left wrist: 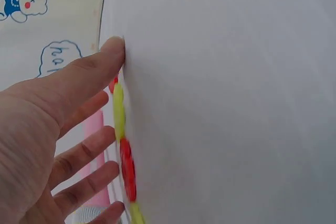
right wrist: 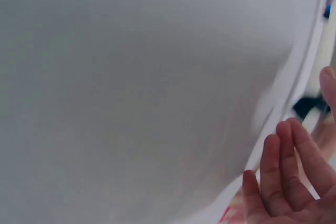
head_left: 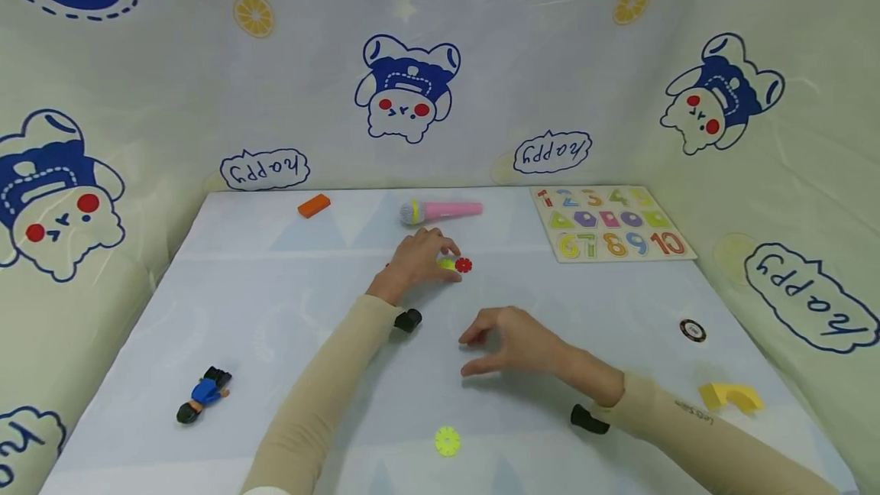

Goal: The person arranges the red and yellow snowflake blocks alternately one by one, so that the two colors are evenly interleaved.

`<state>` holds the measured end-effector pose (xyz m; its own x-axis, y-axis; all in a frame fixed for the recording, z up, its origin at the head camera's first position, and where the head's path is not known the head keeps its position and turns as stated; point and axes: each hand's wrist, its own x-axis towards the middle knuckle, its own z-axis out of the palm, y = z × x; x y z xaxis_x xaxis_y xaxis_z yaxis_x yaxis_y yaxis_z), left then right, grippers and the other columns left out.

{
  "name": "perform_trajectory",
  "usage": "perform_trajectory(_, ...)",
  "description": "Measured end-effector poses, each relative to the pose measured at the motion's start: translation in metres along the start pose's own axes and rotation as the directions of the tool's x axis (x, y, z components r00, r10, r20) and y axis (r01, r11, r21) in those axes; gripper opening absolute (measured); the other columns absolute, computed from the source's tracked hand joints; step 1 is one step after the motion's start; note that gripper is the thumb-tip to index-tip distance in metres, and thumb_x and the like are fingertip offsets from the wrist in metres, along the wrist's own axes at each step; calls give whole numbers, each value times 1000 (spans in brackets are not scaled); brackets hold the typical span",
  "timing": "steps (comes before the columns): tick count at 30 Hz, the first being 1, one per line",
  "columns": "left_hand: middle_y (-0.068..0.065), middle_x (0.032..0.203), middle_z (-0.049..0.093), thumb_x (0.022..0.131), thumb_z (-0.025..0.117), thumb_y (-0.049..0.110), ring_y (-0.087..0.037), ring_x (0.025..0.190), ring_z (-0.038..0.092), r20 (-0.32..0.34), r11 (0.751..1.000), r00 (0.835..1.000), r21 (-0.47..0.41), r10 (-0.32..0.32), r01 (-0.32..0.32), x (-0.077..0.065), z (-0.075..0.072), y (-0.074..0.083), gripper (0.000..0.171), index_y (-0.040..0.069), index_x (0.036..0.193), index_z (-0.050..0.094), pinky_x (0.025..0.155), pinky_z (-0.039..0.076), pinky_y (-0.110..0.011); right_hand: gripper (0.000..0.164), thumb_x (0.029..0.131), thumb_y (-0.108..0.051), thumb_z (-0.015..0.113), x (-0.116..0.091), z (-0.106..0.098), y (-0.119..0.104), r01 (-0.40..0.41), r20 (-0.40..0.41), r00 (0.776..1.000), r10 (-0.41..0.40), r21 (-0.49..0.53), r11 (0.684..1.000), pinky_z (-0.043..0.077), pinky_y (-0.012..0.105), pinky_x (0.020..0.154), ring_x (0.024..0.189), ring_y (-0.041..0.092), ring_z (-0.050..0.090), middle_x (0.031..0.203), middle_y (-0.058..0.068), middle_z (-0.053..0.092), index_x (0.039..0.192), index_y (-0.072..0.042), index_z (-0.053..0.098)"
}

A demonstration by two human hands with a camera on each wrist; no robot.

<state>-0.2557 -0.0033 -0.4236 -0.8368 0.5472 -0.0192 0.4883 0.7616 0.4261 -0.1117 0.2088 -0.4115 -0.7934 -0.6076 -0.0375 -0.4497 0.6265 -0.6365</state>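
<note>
In the head view my left hand (head_left: 415, 262) lies over a row of flat, notched plastic discs. A red disc (head_left: 464, 265) and a yellow-green disc (head_left: 448, 263) show beside its thumb and fingers. The left wrist view has the fingers spread loosely along the row, where a red disc (left wrist: 127, 169) and a yellow-green disc (left wrist: 119, 111) sit edge to edge; whether they are joined I cannot tell. My right hand (head_left: 516, 342) hovers nearer the front, thumb and fingers apart, holding nothing. A single yellow-green disc (head_left: 448, 441) lies at the front.
Toward the back are an orange block (head_left: 314, 205), a pink toy microphone (head_left: 443, 211) and a number puzzle board (head_left: 615, 224). A toy figure (head_left: 204, 395) lies at left. A round black-rimmed chip (head_left: 692, 330) and a yellow arch block (head_left: 732, 397) are at right.
</note>
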Motion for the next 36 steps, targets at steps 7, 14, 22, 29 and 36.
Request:
perform_trajectory(7, -2, 128, 68, 93, 88, 44, -25, 125, 58, -11, 1000, 1000, 3, -20, 20, 3, 6, 1, 41, 24, 128, 80, 114, 47, -49, 45, 83, -48, 95, -23, 33, -32, 101, 117, 989, -96, -41, 994, 56, 21, 89, 96, -5, 64, 106, -15, 74, 116, -19, 84)
perform_trajectory(14, -3, 128, 69, 93, 87, 45, -26, 126, 58, -18, 1000, 1000, 3, -17, 17, 5, 10, 2, 39, 24, 125, 80, 116, 46, -50, 46, 86, -50, 92, -37, 51, -45, 185, 145, 975, -167, -123, 975, 53, 21, 93, 98, -9, 59, 106, -17, 69, 121, -22, 84)
perform_trajectory(22, -4, 129, 69, 95, 86, 44, -26, 126, 58, -14, 999, 999, 29, -33, 33, 5, 8, 7, 35, 25, 124, 81, 114, 47, -48, 33, 92, -47, 88, -39, 55, -50, 248, 162, 962, -220, -180, 952, 52, 21, 97, 96, -10, 57, 102, -18, 68, 116, -24, 84)
perform_trajectory(29, -3, 128, 69, 95, 86, 46, -26, 126, 58, -12, 998, 1000, 49, -26, 26, 5, 6, 10, 36, 26, 125, 81, 113, 48, -47, 23, 95, -41, 86, -37, 57, -49, 299, 157, 950, -270, -208, 931, 51, 18, 96, 93, -9, 57, 98, -18, 67, 110, -24, 83)
perform_trajectory(36, -3, 127, 69, 94, 86, 45, -27, 125, 58, -26, 999, 999, 47, -19, 20, 4, 5, 11, 36, 26, 124, 81, 112, 49, -48, 21, 94, -36, 87, -34, 54, -47, 280, 153, 955, -254, -188, 941, 52, 19, 97, 94, -9, 58, 99, -17, 69, 109, -22, 83)
